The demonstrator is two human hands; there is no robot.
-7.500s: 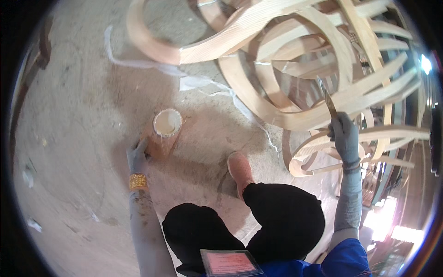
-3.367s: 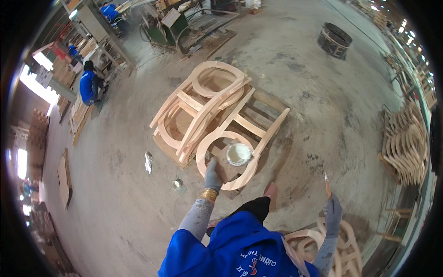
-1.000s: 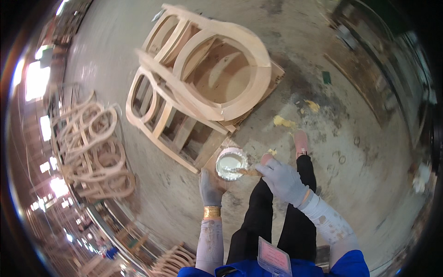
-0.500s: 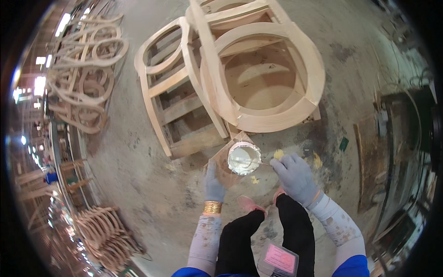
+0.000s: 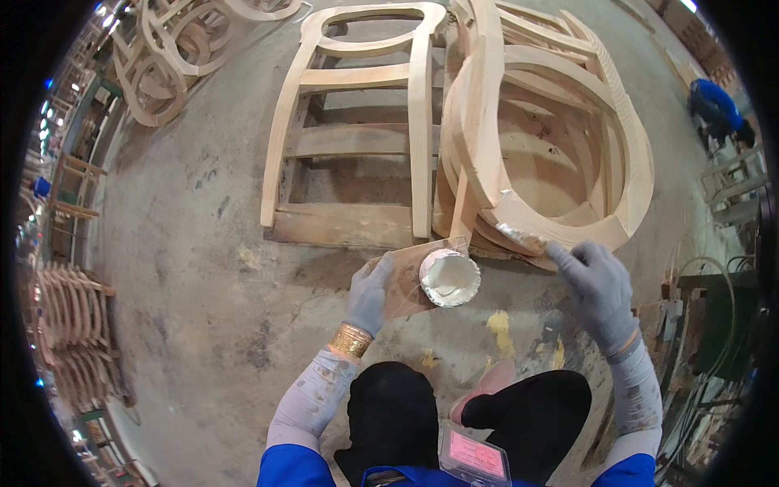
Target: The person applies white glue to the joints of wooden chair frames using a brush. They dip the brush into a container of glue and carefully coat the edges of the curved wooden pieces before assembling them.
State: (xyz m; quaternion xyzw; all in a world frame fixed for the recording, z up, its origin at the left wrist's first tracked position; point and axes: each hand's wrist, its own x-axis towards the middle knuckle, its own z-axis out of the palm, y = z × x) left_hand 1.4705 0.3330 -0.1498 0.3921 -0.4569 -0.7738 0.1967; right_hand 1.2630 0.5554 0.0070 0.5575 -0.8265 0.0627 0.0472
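Observation:
My left hand point(image 5: 370, 296), in a grey glove, grips the edge of a thin brown board point(image 5: 410, 280). On that board stands a round tub point(image 5: 449, 278) of white paste, its rim crusted. My right hand point(image 5: 596, 288), also gloved, is closed on a slim applicator point(image 5: 526, 237) smeared with white; brush or spatula, I cannot tell. Its tip meets the front of an oval wooden chair frame point(image 5: 568, 230), where a white smear shows near a joint. Left of it lies another pale wooden frame point(image 5: 353, 79) with crosspieces and an oval opening.
Curved wooden frames point(image 5: 154, 77) are piled at the far left. Ribbed wooden parts point(image 5: 77, 333) are stacked at the near left. At the far right a person in blue point(image 5: 718, 109) bends down. Yellow patches point(image 5: 499, 333) mark the concrete floor, and green equipment point(image 5: 714, 325) stands right.
My right hand has lifted the applicator out of the tub and brought it right and forward to the oval frame. The board and tub have shifted slightly in view. My legs are now bent lower.

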